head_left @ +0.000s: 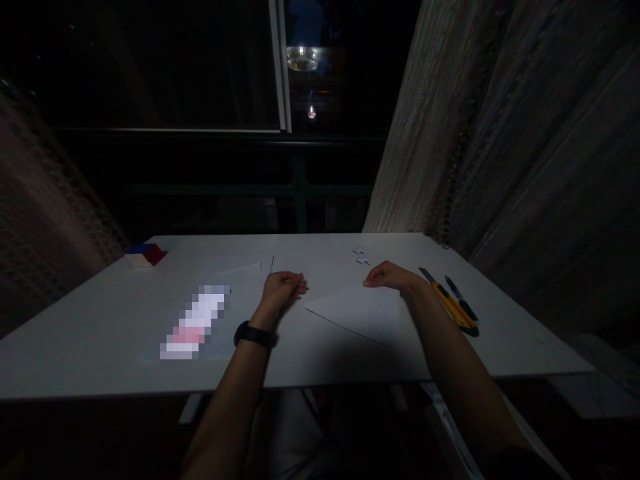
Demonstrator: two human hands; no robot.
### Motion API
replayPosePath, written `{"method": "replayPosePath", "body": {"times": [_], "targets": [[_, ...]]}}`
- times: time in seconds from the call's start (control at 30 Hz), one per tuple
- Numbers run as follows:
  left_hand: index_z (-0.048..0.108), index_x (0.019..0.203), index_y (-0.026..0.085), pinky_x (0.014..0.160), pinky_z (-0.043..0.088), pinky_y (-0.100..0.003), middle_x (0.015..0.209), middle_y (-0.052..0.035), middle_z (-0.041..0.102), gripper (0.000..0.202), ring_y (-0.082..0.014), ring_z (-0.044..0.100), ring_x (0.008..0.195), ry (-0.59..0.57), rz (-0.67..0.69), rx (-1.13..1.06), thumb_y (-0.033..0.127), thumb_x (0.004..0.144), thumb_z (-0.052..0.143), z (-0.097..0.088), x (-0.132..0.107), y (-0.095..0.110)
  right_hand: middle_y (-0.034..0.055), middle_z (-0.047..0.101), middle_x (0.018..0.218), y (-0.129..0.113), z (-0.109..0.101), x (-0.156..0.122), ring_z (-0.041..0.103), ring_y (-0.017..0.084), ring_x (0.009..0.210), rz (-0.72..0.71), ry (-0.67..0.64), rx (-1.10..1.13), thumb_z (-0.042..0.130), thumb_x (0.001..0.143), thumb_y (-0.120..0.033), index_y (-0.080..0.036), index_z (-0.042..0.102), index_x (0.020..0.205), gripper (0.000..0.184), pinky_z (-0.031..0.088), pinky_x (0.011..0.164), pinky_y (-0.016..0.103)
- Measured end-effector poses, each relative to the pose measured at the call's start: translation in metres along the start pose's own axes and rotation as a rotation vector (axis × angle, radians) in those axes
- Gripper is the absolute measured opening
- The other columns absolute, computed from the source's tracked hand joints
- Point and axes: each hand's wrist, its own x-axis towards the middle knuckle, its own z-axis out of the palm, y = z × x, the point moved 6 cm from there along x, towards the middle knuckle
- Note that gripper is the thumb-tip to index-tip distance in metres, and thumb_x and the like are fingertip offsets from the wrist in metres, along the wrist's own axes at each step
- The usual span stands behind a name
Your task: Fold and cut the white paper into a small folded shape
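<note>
A white sheet of paper (pixel 357 310), with a slanted edge that looks raised or folded, lies on the table in front of me. My right hand (pixel 393 275) pinches its far edge between thumb and fingers. To the left of the sheet, my left hand (pixel 284 287) is held with its fingers curled together, apart from the paper. Nothing shows in those fingers, though the light is dim. A dark band (pixel 254 335) circles my left wrist.
A yellow utility knife (pixel 450 303) and a dark pen-like tool (pixel 461 298) lie at right. Small marked paper pieces (pixel 361 257) sit beyond my right hand. At left are a bright pixelated screen (pixel 197 323), more paper (pixel 233 267) and a blue, red and white block (pixel 145 255).
</note>
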Motion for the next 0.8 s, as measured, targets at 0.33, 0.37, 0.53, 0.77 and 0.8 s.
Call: {"method": "replayPosePath", "body": {"times": [0.33,0.37,0.53,0.77,0.8], "targets": [[0.062,0.060,0.010,0.050,0.039,-0.022,0.055,-0.0019,0.057,0.043,-0.0094,0.050,0.051,-0.660,-0.007,0.316,0.053,0.065,0.064,0.046,-0.038,0.006,0.0011,0.062,0.062,-0.043,0.071,-0.002,0.051,0.011,0.058,-0.113,-0.333,0.072,0.073,0.057,-0.043,-0.010,0.069,0.073,0.036,0.038,0.060,0.025],[0.060,0.055,0.011,0.048,0.037,-0.022,0.050,0.0005,0.052,0.044,-0.0084,0.046,0.047,-0.681,0.009,0.358,0.053,0.064,0.064,0.048,-0.040,0.006,0.0009,0.062,0.061,-0.047,0.075,-0.001,0.051,0.011,0.057,-0.119,-0.329,0.083,0.073,0.056,-0.042,-0.010,0.069,0.072,0.036,0.037,0.058,0.024],[0.054,0.050,0.013,0.046,0.037,-0.023,0.048,0.0027,0.046,0.045,-0.0087,0.042,0.046,-0.674,0.034,0.402,0.056,0.062,0.063,0.053,-0.042,0.005,0.0009,0.061,0.058,-0.054,0.084,0.001,0.049,0.010,0.054,-0.152,-0.305,0.141,0.075,0.055,-0.038,-0.009,0.068,0.068,0.032,0.035,0.055,0.023],[0.054,0.049,0.014,0.043,0.027,-0.022,0.043,0.0045,0.042,0.043,-0.0068,0.035,0.042,-0.671,0.087,0.440,0.054,0.062,0.063,0.059,-0.042,0.007,-0.0024,0.053,0.051,-0.052,0.086,0.002,0.041,0.007,0.049,-0.169,-0.284,0.130,0.073,0.055,-0.040,-0.009,0.066,0.062,0.032,0.030,0.050,0.022],[0.053,0.048,0.014,0.042,0.025,-0.022,0.042,0.0045,0.042,0.044,-0.0064,0.033,0.041,-0.675,0.100,0.451,0.054,0.064,0.062,0.059,-0.042,0.006,-0.0031,0.051,0.050,-0.053,0.087,0.002,0.040,0.007,0.049,-0.170,-0.287,0.127,0.073,0.055,-0.040,-0.009,0.065,0.062,0.032,0.029,0.050,0.021]]}}
